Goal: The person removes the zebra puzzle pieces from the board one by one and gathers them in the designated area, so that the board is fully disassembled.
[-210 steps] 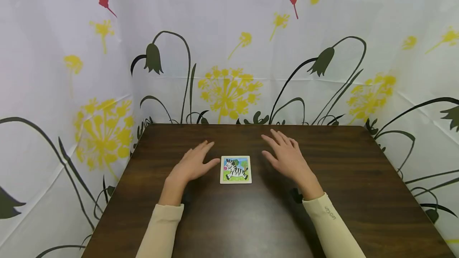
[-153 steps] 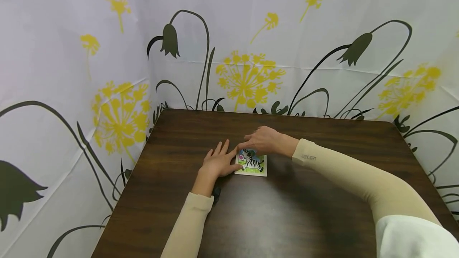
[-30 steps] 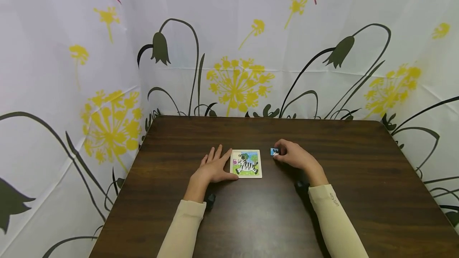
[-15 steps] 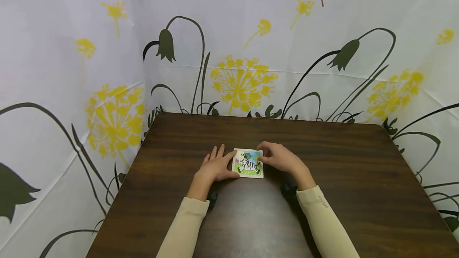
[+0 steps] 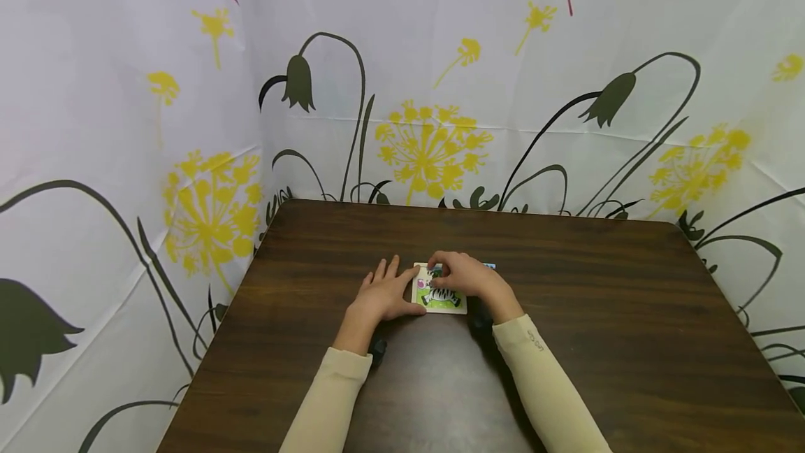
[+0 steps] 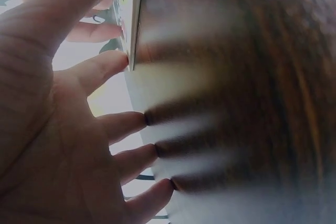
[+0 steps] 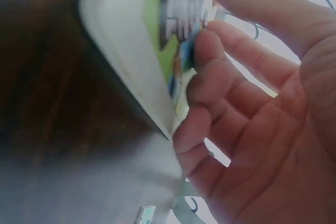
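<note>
A small square zebra jigsaw puzzle (image 5: 443, 303) in a pale tray lies on the dark table. My left hand (image 5: 380, 299) rests at its left side with fingers spread; its thumb and index fingertips touch the tray's edge, and the other fingertips press the table (image 6: 236, 103). Over the puzzle's upper part is my right hand (image 5: 468, 277), with bent fingers; thumb and index finger reach the zebra's head area. Whether they pinch a piece is hidden. A loose blue puzzle piece (image 5: 490, 266) lies just right of the tray, partly behind the right hand.
The brown wooden table (image 5: 597, 313) extends around the hands. Behind it hangs a white cloth (image 5: 402, 54) printed with flowers. A black wrist device (image 5: 377, 351) sits under the left wrist, another black device (image 5: 481, 320) under the right.
My right hand set a blue piece on the table right of the tray, then moved left over the puzzle toward the zebra's head. The left hand stays at the tray's left edge.
</note>
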`<action>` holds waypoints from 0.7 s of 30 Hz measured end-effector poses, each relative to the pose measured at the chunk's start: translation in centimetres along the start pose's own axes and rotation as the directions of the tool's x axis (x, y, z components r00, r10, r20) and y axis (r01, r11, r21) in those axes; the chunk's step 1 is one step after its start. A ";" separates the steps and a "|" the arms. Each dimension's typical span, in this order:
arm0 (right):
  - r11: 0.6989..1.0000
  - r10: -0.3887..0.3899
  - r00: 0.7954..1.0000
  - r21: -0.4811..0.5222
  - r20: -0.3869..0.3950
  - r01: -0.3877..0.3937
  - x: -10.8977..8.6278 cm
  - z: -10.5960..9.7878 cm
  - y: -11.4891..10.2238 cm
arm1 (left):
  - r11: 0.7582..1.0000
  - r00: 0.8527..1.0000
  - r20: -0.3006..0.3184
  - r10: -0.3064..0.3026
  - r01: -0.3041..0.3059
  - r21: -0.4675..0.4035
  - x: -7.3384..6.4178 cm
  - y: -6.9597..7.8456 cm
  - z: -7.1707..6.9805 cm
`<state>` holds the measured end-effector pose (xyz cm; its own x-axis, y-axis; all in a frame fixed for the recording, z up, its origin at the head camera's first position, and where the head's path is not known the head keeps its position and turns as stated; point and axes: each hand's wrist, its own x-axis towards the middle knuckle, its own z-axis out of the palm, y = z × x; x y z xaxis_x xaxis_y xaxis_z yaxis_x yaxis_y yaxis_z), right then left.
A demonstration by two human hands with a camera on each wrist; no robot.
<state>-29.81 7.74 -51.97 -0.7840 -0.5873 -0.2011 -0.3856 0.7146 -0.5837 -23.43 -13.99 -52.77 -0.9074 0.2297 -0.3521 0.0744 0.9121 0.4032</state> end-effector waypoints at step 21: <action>0.999 0.048 0.989 0.011 0.142 -0.050 1.0 -0.8 -1.3 | 1.000 1.000 -0.002 -0.018 0.018 -0.018 0.3 -0.2 0.4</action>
<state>-30.44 6.51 -50.80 -0.7247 -0.6002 -0.3385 -0.3404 0.7390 -0.5814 -23.57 -13.97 -53.31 -0.9095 0.2122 -0.3575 0.0504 0.9099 0.4118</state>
